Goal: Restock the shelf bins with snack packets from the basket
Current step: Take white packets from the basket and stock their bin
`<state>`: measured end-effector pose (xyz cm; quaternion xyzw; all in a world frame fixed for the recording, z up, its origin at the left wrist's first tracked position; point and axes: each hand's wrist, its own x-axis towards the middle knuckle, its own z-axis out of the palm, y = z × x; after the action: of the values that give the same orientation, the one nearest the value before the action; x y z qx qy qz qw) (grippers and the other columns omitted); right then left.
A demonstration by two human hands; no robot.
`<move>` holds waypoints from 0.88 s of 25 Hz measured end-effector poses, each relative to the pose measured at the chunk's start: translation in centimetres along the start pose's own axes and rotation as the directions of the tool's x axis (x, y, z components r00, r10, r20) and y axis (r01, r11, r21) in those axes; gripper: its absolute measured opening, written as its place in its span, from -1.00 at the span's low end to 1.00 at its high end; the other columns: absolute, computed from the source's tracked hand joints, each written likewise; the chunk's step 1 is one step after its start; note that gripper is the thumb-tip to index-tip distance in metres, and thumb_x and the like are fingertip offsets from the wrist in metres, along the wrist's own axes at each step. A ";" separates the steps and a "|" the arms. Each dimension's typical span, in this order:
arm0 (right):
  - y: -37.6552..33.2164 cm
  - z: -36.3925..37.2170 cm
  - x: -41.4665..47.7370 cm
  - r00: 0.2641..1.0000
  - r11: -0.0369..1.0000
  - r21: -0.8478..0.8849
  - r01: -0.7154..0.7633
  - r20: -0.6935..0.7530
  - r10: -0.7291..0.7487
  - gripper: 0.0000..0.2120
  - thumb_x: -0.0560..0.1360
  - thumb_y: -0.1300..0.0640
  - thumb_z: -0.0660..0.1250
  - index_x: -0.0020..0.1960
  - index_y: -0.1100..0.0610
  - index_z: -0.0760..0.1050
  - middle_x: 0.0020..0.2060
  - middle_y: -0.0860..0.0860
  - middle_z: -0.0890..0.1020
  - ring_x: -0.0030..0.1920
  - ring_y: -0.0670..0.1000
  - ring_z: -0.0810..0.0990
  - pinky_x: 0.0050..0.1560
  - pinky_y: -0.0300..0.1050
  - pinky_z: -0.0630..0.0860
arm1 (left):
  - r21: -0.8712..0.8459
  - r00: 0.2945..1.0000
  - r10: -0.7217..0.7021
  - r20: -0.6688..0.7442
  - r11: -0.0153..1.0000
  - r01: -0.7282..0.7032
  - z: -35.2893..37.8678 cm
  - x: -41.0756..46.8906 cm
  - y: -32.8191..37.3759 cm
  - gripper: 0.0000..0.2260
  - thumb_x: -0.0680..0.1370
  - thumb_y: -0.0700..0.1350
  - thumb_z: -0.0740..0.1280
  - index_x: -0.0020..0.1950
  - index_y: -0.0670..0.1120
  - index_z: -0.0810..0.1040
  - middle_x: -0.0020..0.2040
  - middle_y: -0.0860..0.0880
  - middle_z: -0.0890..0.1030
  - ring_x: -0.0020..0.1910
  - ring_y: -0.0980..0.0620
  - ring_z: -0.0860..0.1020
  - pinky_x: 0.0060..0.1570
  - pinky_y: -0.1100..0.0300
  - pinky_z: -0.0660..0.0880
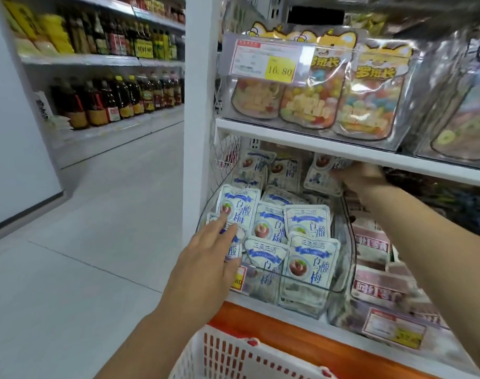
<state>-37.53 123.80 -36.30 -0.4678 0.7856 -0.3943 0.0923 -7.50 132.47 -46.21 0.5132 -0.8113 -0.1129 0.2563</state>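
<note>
Our left hand [206, 258] lies flat on the front snack packets [271, 228], probably steadying the pile in the clear bin [349, 242], while our right hand [362, 177] pinches one packet [322, 170] at the back, where there's room. The basket [233, 356] sits just below.

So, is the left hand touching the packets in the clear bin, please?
Touching. In the head view the left hand rests straight fingers on the front-left packets.
</note>
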 end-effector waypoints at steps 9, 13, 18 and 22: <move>1.4 2.1 1.1 1.000 0.992 -0.127 0.006 0.003 -0.006 -0.50 0.54 0.10 0.38 0.42 0.20 0.38 0.32 0.17 0.51 0.31 0.19 0.46 0.19 -0.10 0.39 | -0.016 0.999 0.030 -0.014 0.999 -0.030 1.5 1.2 -0.9 -0.43 0.63 0.16 0.09 0.58 0.17 -0.08 0.56 0.27 -0.15 0.53 0.19 -0.07 0.49 0.18 0.14; 1.4 1.3 1.4 0.999 0.994 -0.105 0.006 0.044 -0.002 -0.52 0.51 0.13 0.42 0.39 0.19 0.41 0.29 0.15 0.52 0.27 0.17 0.49 0.20 -0.08 0.42 | -0.024 0.999 0.040 -0.019 0.999 -0.041 1.4 1.0 -0.9 -0.44 0.63 0.15 0.10 0.58 0.18 -0.06 0.55 0.29 -0.15 0.52 0.22 -0.06 0.45 0.22 0.14; 1.8 3.2 1.3 0.998 0.928 -0.367 0.054 0.031 -0.046 -0.80 0.49 0.00 0.41 0.05 0.08 0.59 0.17 0.14 0.57 0.20 0.16 0.51 0.08 -0.05 0.53 | -0.044 0.999 0.047 -0.006 0.998 -0.048 1.4 1.1 -0.8 -0.43 0.62 0.14 0.13 0.58 0.17 -0.05 0.55 0.29 -0.14 0.51 0.23 -0.03 0.42 0.21 0.27; 2.0 3.1 0.9 0.999 0.897 -0.441 0.041 0.042 -0.025 -0.64 0.54 -0.06 0.33 0.26 0.08 0.55 0.43 0.15 0.34 0.42 0.21 0.31 0.32 0.01 0.43 | -0.053 0.998 0.060 0.010 0.997 -0.059 1.4 1.2 -1.1 -0.42 0.62 0.12 0.17 0.58 0.15 0.00 0.56 0.27 -0.10 0.51 0.21 0.01 0.41 0.15 0.34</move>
<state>-37.74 121.94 -39.64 -0.4965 0.8449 -0.1990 -0.0091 -7.78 130.76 -47.56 0.4813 -0.8244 -0.1295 0.2684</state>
